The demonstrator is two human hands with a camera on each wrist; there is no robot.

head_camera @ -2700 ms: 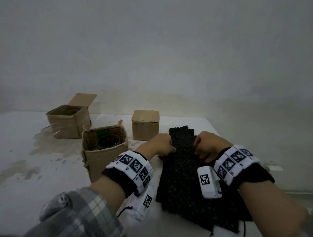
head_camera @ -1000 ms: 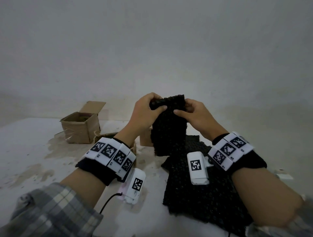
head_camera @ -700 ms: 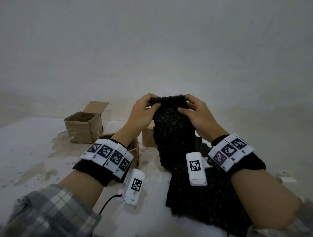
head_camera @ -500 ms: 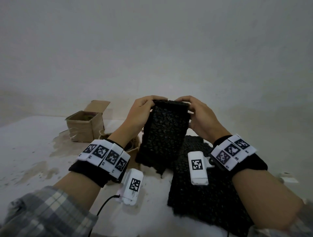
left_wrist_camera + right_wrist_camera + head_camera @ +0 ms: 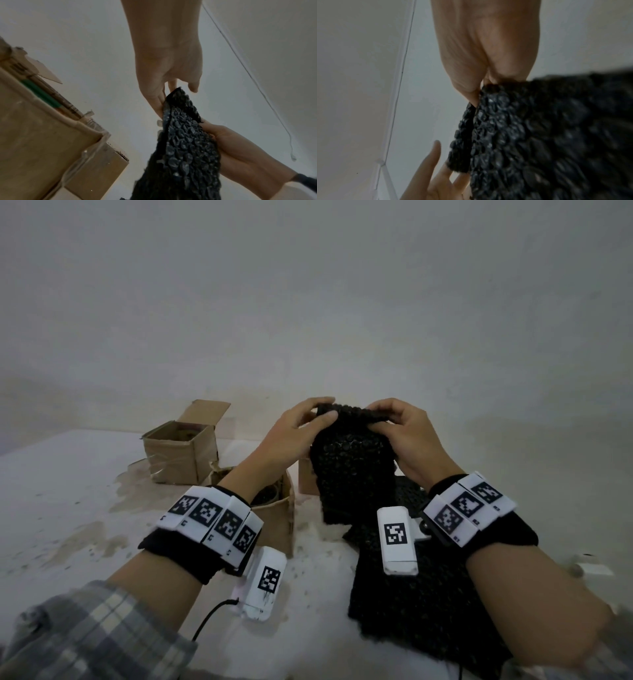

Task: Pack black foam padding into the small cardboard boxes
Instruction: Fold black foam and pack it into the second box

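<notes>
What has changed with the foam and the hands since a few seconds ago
Both hands were pressing on the flat foam stack; now the left hand and right hand grip the top edge of one black foam piece, lifted off the table and hanging above the foam stack. The far open box, near open box and closed box stayed put.

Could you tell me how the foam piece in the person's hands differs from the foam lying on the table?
The held foam piece hangs upright above the table, pinched at its top edge by the left hand and right hand; the foam on the table lies flat and untouched. The held piece looks narrower; the one on the table spreads wider. Both are black with a bumpy texture.
</notes>
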